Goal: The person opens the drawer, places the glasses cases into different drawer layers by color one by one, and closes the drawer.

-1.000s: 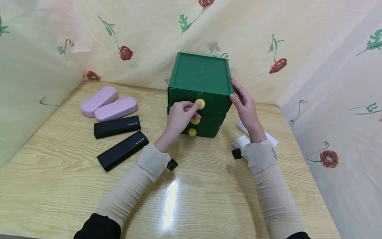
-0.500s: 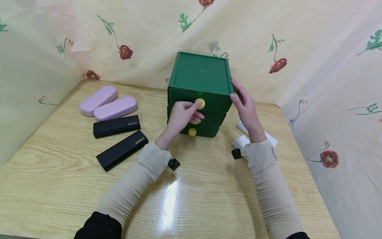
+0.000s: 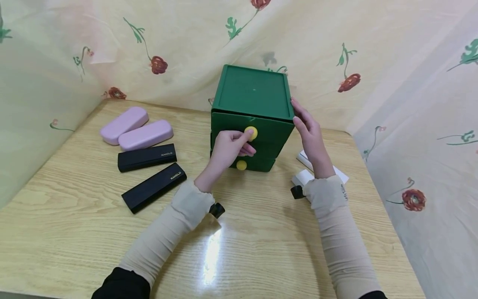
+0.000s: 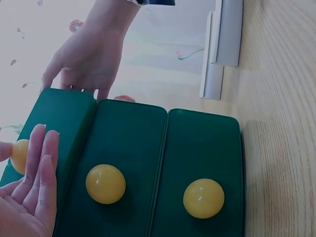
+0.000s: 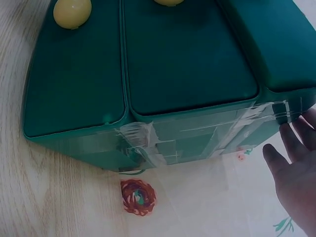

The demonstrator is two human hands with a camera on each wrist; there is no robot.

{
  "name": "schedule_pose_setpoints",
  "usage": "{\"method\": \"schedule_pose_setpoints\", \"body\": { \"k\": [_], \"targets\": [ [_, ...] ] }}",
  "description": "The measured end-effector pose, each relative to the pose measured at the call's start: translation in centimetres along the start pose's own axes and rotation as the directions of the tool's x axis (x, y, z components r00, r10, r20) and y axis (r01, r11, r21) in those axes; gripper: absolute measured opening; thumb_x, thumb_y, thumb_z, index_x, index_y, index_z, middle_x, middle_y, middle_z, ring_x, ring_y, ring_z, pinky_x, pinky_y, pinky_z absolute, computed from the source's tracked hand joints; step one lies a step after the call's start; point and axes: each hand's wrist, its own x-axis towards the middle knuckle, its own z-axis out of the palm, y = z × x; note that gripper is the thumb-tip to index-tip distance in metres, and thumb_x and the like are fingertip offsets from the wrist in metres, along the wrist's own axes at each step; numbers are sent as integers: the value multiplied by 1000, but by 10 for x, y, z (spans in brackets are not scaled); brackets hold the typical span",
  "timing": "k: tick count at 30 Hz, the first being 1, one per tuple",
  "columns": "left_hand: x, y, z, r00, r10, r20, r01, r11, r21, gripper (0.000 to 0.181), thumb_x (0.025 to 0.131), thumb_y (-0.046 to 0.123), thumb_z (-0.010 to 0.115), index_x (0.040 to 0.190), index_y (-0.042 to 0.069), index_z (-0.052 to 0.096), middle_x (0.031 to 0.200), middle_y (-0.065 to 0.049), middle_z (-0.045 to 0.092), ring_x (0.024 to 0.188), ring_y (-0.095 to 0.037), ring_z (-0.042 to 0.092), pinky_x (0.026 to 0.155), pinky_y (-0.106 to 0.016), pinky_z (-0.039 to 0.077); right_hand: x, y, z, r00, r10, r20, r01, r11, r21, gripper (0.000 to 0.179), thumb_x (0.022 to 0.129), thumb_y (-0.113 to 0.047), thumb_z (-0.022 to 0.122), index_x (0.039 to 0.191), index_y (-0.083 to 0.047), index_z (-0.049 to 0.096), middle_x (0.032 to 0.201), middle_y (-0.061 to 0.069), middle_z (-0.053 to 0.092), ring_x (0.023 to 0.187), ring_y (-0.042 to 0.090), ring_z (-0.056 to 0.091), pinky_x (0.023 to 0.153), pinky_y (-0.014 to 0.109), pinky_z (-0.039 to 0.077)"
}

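Note:
A green three-drawer cabinet (image 3: 255,90) stands at the back of the table, a round yellow knob on each drawer. My left hand (image 3: 225,150) pinches the top knob (image 3: 254,130) between thumb and fingers. In the left wrist view the top drawer (image 4: 54,111) juts forward a little past the middle drawer (image 4: 128,138). My right hand (image 3: 313,139) rests along the cabinet's right side near the top front corner, fingers extended. Clear tape (image 5: 212,136) runs over that side in the right wrist view.
To the left lie two lilac hard cases (image 3: 147,135), one leaning on the other, and two black oblong cases (image 3: 154,187) with gold lettering. White boxes (image 3: 302,177) sit behind my right wrist. Floral cloth (image 3: 179,50) walls the back and sides of the wooden table (image 3: 257,249).
The top drawer has come slightly forward out of the cabinet with my left hand on its knob. My right hand has stayed at the cabinet's side.

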Motion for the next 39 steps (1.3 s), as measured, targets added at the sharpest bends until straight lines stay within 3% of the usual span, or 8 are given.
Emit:
{"method": "schedule_pose_setpoints", "body": {
  "k": [6,13,20,25,27,32,39],
  "targets": [
    [-6,-1,-2,1000,-3,11,3,1000,11,44,96,34,60,90,-8,71,76,-16,74,67,-12,71,69,-29,60,2,1,-4,1000,25,19,-25,1000,-9,46,103,-25,45,149,-22,39,158,-4,32,144,18,34,119,39,30],
    [-15,0,-3,999,-2,41,2,1000,-2,43,96,33,60,90,-9,70,74,-16,74,68,-16,73,79,-48,58,4,-2,-10,997,51,51,-52,999,6,51,100,-22,53,149,-20,39,158,-2,33,145,19,33,110,24,40],
    [-21,1,-3,998,-14,68,13,1000,13,41,96,33,61,96,-7,71,75,-16,74,69,-17,73,75,-38,60,5,-4,-15,996,60,68,-61,998,6,54,99,-18,55,150,-19,37,159,2,32,147,22,30,109,22,40],
    [-27,0,-3,997,-1,73,-1,1000,22,40,96,32,60,96,-6,71,73,-15,73,67,-14,71,70,-34,59,6,-5,-17,993,57,104,-58,998,12,56,98,-15,55,151,-17,36,160,1,30,148,21,27,120,36,27],
    [-29,-1,-3,998,2,68,-4,1000,21,40,96,32,60,98,-6,71,72,-15,73,66,-13,71,71,-38,59,8,-5,-18,991,56,120,-57,998,4,57,98,-14,56,151,-16,35,160,-1,28,148,19,26,121,40,25],
    [-32,-3,-3,998,5,55,-6,1000,24,38,96,32,60,98,-5,72,70,-13,72,68,-16,71,76,-41,59,13,-6,-21,984,62,167,-60,998,-18,60,98,-15,56,153,-18,31,162,-3,24,149,18,22,118,28,29],
    [-39,-5,-2,999,12,44,-14,999,45,37,97,32,59,97,-2,73,69,-11,72,72,-18,71,72,-30,59,17,-8,-22,967,90,237,-85,996,-34,66,98,-13,55,155,-21,23,164,-5,15,151,19,14,122,51,14]
  ]
}}
